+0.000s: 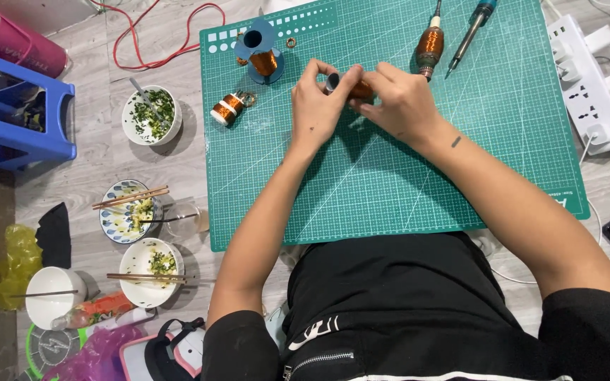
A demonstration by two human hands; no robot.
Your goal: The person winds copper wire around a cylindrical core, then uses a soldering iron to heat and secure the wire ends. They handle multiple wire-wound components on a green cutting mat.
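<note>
While both hands pinched a small copper-wire coil above the green cutting mat, the left hand gripped its pale end and the right hand its copper body; a blue spool stood nearby.

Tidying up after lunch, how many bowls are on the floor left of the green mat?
4. One with chopped greens near the mat's top corner, a patterned one with chopsticks, a white one with chopsticks below it, and a plain white one farthest left. Clutter may hide others.
</note>
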